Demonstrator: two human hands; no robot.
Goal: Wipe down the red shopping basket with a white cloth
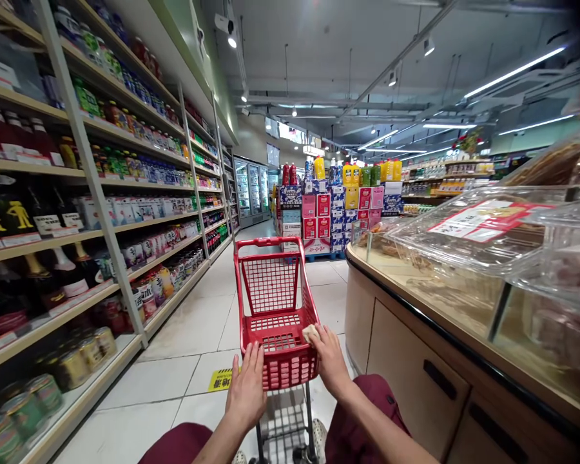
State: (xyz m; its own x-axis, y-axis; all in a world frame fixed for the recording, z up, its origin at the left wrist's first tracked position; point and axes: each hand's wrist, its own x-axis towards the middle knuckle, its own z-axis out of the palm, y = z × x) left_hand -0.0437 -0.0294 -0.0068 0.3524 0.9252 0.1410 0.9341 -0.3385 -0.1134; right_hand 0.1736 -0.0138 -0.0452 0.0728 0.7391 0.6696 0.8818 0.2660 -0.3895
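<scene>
A small red plastic shopping cart [290, 368] on dark metal legs stands right in front of me, its handle [269, 242] at the far, higher end. The mesh basket looks empty. My left hand [248, 385] lies against the near left corner of the basket, fingers stretched out and flat. At the near right rim, my right hand [331, 357] pinches a crumpled cream-coloured cloth [310, 332] against the red plastic. Part of the cloth is hidden under the fingers. My knees, in maroon trousers, are on both sides of the cart's near end.
Tall drink shelves [149, 222] line the left side. To the right runs a curved display counter [415, 316] topped with clear plastic food boxes [464, 225]. Stacked drink cartons [319, 219] stand ahead, glass-door fridges [251, 187] beyond. A yellow floor sticker [220, 380] marks the white tiles.
</scene>
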